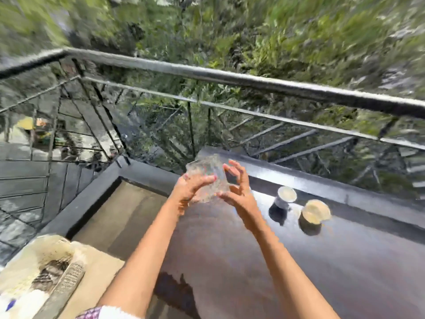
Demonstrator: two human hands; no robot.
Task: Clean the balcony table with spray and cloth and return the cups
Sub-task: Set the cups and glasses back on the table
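The frame is blurred by motion. Over the far edge of the dark glossy table (pixel 230 254) I hold up a clear glass cup (pixel 207 168). My left hand (pixel 190 188) grips it from the left and below. Beside its right side, my right hand (pixel 240 187) has spread, curved fingers, and the thumb is at the cup's lower edge. A small white cup (pixel 286 196) and a wider cup with a pale inside (pixel 315 212) stand on the table to the right. No spray bottle or cloth is in view.
A metal railing (pixel 230 77) and a dark ledge (pixel 322 180) run behind the table, with greenery far below. At the lower left, a beige box (pixel 99 268) holds a metal grater-like thing (pixel 69 282) and pale wrapping. Tan floor (pixel 128 210) lies between box and table.
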